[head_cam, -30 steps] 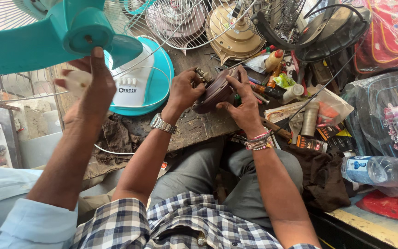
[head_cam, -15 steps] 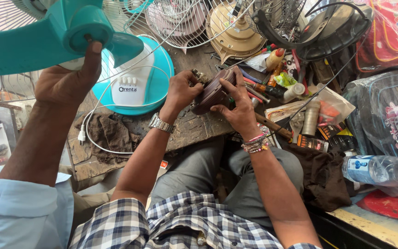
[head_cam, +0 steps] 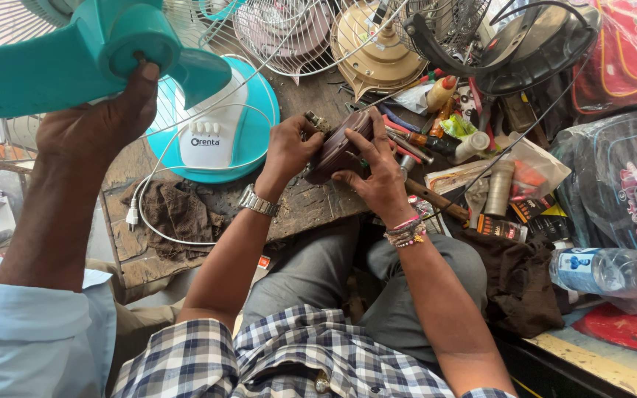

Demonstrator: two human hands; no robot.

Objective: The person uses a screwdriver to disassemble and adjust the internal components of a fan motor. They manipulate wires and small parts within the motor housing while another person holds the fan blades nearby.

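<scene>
Both my hands are on a brown, rounded fan motor housing [head_cam: 342, 141] held above the wooden bench [head_cam: 311, 205]. My left hand [head_cam: 287, 151], with a metal watch on the wrist, grips its left side near a small metal fitting at the top. My right hand [head_cam: 379, 175], with beaded bracelets, wraps the right side with its fingers over the top. At the left a co-worker's hand [head_cam: 101, 125], in a light blue sleeve, grips the hub of a teal fan blade assembly [head_cam: 53, 63].
A teal and white fan base [head_cam: 219, 136] lies on the bench with its white cord [head_cam: 149, 217] looped over a brown rag [head_cam: 182, 214]. Wire grilles [head_cam: 289, 37], a gold motor [head_cam: 377, 48] and a black fan [head_cam: 528, 44] crowd the back. Screwdrivers [head_cam: 414, 141] and a water bottle [head_cam: 613, 269] lie at the right.
The co-worker's hand has closed from an open palm onto the teal fan's hub, and the fan has tipped lower. My hands have stayed on the brown housing.
</scene>
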